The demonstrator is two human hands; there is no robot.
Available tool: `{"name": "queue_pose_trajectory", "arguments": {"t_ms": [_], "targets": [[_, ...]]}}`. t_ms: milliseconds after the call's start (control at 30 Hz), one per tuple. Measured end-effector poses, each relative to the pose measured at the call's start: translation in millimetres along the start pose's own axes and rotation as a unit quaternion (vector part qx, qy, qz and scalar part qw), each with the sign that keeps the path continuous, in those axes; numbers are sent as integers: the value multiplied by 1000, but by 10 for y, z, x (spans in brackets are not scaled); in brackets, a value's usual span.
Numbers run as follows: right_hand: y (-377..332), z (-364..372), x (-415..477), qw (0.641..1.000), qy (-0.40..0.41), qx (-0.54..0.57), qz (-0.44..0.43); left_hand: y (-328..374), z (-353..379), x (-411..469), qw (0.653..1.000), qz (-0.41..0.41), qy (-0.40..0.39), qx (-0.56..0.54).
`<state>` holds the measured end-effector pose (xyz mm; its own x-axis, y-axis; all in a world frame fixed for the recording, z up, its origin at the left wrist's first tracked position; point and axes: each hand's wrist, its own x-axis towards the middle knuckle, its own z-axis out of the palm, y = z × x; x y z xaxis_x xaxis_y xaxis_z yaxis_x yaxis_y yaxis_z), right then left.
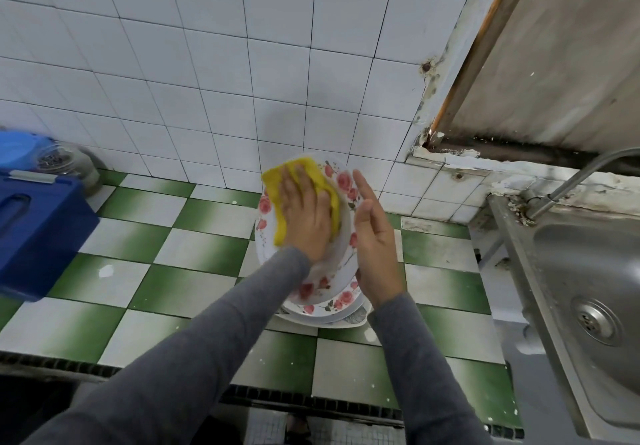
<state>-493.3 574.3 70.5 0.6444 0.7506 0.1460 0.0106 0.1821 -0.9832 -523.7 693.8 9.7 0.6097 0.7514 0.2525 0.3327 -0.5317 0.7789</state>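
Plate (341,185) tilted between hands: left hand (304,212) flat, pressing cloth (277,190) onto its face; right hand (375,236) straight-fingered, apparently bracing the right rim.

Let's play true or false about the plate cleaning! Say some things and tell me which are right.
The left hand presses a yellow cloth on the flowery plate. True.
The plate lies flat on a shelf. False: it is held tilted over the counter, above other plates.
The right hand touches the plate's edge with straight fingers. True.
The counter tiles are red and white. False: green and white.
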Motion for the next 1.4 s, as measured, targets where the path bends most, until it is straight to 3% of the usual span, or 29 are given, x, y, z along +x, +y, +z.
{"name": "queue_pose_trajectory", "arguments": {"t_ms": [67, 100, 200, 300, 500, 700, 800, 933, 1033, 1233, 1400], "targets": [[21, 56, -50, 1000, -5, 1, -5, 15, -58, 170, 991, -129, 28, -16], [22, 76, -45, 1000, -2, 3, -9, 17, -45, 182, 992, -121, 31, -14], [-14, 87, 54, 1000, 6, 14, -10, 171, -6, -38, 998, 54, 18, -24], [-58, 48, 134, 1000, 1, 10, -9, 233, -58, -94, 990, 133, 12, -33], [-63, 60, 96, 999, -28, -8, -14, 243, -195, 183, 998, 13, 45, -38], [-40, 26, 165, 1000, -4, 16, 2, 260, -109, -77, 994, 110, -20, -10], [9, 10, 155, 999, 34, 39, -3, 98, -130, 68, 990, 91, -47, 93], [0, 28, 175, 988, 102, 111, -18, 13, -223, 297, 985, -44, -69, 150], [-124, -31, 255, 982, 141, 120, -43, 18, -258, 325, 983, -22, -95, 157], [-303, -310, 504, 981, 156, 30, -111, 131, -162, -144, 973, 90, -211, 25], [-196, -265, 533, 982, 153, 40, -99, 466, -12, -396, 970, 96, -184, -122]]}}
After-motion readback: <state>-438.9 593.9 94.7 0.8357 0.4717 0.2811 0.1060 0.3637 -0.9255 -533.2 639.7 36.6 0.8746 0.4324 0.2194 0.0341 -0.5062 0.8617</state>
